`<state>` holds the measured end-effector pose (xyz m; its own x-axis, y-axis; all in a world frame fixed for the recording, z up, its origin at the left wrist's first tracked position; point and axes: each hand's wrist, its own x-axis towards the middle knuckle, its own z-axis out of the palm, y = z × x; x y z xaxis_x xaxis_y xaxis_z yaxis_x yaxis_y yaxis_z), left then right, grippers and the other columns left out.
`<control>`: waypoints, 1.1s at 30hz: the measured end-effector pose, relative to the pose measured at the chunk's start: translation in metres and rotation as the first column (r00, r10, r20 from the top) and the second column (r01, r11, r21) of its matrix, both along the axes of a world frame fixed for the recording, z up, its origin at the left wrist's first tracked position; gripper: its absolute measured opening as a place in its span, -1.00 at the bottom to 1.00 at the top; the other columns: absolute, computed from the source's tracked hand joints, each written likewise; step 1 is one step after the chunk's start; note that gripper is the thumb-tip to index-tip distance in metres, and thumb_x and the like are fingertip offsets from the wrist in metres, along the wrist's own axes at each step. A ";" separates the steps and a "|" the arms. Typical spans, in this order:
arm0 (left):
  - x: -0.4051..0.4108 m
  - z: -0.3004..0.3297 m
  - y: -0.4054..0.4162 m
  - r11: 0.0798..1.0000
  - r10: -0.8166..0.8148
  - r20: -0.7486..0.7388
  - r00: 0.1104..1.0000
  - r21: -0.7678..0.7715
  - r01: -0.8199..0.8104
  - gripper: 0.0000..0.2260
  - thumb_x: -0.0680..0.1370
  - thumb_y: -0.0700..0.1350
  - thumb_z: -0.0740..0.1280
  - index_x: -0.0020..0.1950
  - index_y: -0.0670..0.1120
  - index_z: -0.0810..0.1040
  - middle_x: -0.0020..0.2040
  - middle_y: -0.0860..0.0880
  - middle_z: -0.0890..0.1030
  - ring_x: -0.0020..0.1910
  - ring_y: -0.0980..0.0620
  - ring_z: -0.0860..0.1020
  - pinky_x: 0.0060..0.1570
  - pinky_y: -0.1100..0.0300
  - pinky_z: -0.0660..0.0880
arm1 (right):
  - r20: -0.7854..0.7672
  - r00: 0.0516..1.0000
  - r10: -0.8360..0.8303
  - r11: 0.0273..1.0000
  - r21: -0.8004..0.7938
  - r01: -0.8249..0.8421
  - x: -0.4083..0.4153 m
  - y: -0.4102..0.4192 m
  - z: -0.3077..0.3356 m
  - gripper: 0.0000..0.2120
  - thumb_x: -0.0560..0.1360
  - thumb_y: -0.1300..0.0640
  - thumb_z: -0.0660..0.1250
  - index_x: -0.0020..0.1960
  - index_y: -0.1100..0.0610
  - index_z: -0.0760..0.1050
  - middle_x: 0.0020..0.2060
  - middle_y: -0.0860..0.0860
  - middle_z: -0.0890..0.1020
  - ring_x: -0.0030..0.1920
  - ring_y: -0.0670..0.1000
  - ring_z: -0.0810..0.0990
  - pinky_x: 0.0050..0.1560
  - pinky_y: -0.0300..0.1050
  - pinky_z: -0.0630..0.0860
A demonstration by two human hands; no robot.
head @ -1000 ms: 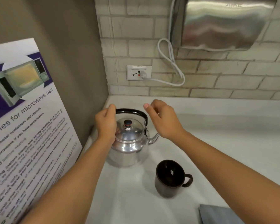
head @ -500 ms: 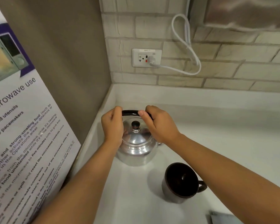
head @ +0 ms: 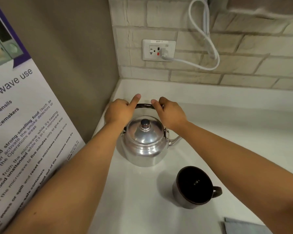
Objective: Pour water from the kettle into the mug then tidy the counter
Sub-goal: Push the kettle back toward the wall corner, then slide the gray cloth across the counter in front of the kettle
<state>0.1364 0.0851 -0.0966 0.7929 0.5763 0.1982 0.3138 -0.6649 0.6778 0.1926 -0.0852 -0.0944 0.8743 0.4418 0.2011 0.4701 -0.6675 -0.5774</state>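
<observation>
A shiny metal kettle (head: 145, 146) with a black knob on its lid stands in the counter's back left corner, spout pointing right. Its black bail handle (head: 144, 106) is raised upright above the lid. My left hand (head: 119, 111) grips the handle's left end, index finger sticking up. My right hand (head: 170, 112) is curled over the handle's right end. A dark mug (head: 194, 187) with its handle to the right stands on the white counter (head: 142, 208), in front of and to the right of the kettle, open top facing up.
A microwave-use poster (head: 20, 132) leans along the left wall. A wall socket (head: 158, 50) with a white looped cable (head: 208, 39) sits on the brick backsplash. A folded grey cloth (head: 240, 226) lies at the bottom right edge.
My right hand came down and closed on the kettle's handle beside my left hand. The view moved closer and lower toward the kettle.
</observation>
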 end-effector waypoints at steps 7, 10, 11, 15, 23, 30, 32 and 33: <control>0.015 -0.008 0.002 1.000 0.016 -0.243 0.970 -0.011 -0.019 -0.36 0.40 0.44 0.25 -0.48 -0.13 0.30 -0.52 -0.04 0.42 -0.51 -0.02 0.42 -0.54 0.19 0.21 | -0.195 0.981 -0.007 1.000 -0.025 0.002 0.009 0.003 -0.011 -0.52 0.59 -0.14 0.10 -0.42 0.09 0.26 -0.48 0.02 0.40 -0.42 0.00 0.39 -0.38 -0.09 0.28; 0.019 -0.008 0.003 0.999 0.024 -0.296 0.955 -0.019 -0.031 -0.37 0.38 0.44 0.27 -0.41 -0.15 0.39 -0.45 -0.06 0.48 -0.47 -0.01 0.47 -0.55 0.21 0.23 | -0.226 0.974 -0.012 0.999 -0.042 0.003 0.011 0.004 -0.010 -0.50 0.59 -0.13 0.11 -0.43 0.11 0.25 -0.50 0.03 0.39 -0.43 0.00 0.37 -0.40 -0.13 0.27; 0.019 -0.008 0.004 0.999 0.024 -0.309 0.951 -0.020 -0.031 -0.37 0.37 0.44 0.27 -0.39 -0.15 0.41 -0.43 -0.06 0.50 -0.46 -0.01 0.48 -0.54 0.21 0.24 | -0.231 0.973 -0.018 0.999 -0.053 0.006 0.011 0.005 -0.010 -0.50 0.59 -0.14 0.11 -0.43 0.12 0.25 -0.49 0.03 0.39 -0.42 0.01 0.38 -0.39 -0.12 0.27; 0.014 0.000 0.002 0.999 0.044 -0.361 0.932 0.024 -0.038 -0.34 0.41 0.47 0.16 -0.31 -0.18 0.45 -0.36 -0.08 0.51 -0.41 -0.03 0.48 -0.51 0.19 0.26 | -0.261 0.963 -0.065 0.996 -0.081 0.045 0.006 0.001 -0.003 -0.51 0.58 -0.19 0.08 -0.33 0.16 0.31 -0.38 0.05 0.45 -0.26 0.10 0.45 -0.23 -0.10 0.30; -0.054 0.048 -0.035 0.991 -0.040 0.248 0.968 0.135 0.006 -0.51 0.57 0.18 0.22 -0.46 -0.08 0.36 -0.52 0.01 0.41 -0.52 0.12 0.35 -0.51 0.20 0.20 | -0.056 0.994 -0.094 0.986 0.136 0.101 -0.045 -0.059 0.058 -0.70 0.53 -0.13 0.24 -0.10 0.11 0.47 -0.25 -0.01 0.56 -0.17 0.04 0.52 -0.21 -0.08 0.40; -0.177 -0.026 -0.102 0.958 -0.275 0.314 0.909 0.170 0.231 -0.82 0.57 -0.04 0.33 -0.19 -0.09 0.54 -0.22 0.01 0.53 -0.17 -0.01 0.48 -0.23 0.16 0.38 | 0.093 0.976 -0.196 0.961 0.215 0.173 -0.172 -0.155 0.035 -0.86 0.54 0.00 0.25 -0.08 0.05 0.50 -0.14 -0.07 0.60 -0.09 -0.06 0.51 -0.11 -0.19 0.40; -0.204 -0.055 -0.105 0.939 -0.328 0.214 0.920 0.185 0.291 -0.86 0.57 -0.05 0.31 -0.01 -0.11 0.58 -0.05 -0.05 0.60 -0.04 -0.05 0.51 -0.08 0.15 0.42 | 0.110 0.933 -0.342 0.927 0.201 0.316 -0.211 -0.186 0.006 -0.88 0.56 0.06 0.21 -0.01 0.05 0.51 -0.06 -0.04 0.59 -0.02 -0.05 0.49 -0.09 -0.21 0.38; -0.213 -0.068 -0.106 0.926 -0.353 0.151 0.923 0.198 0.322 -0.81 0.58 -0.06 0.31 0.10 -0.13 0.58 0.05 -0.10 0.61 0.03 -0.10 0.53 0.01 0.12 0.42 | 0.088 0.909 -0.407 0.906 0.164 0.390 -0.230 -0.200 -0.010 -0.86 0.57 0.10 0.19 0.05 0.07 0.50 -0.01 0.00 0.60 0.02 0.01 0.50 -0.06 -0.16 0.40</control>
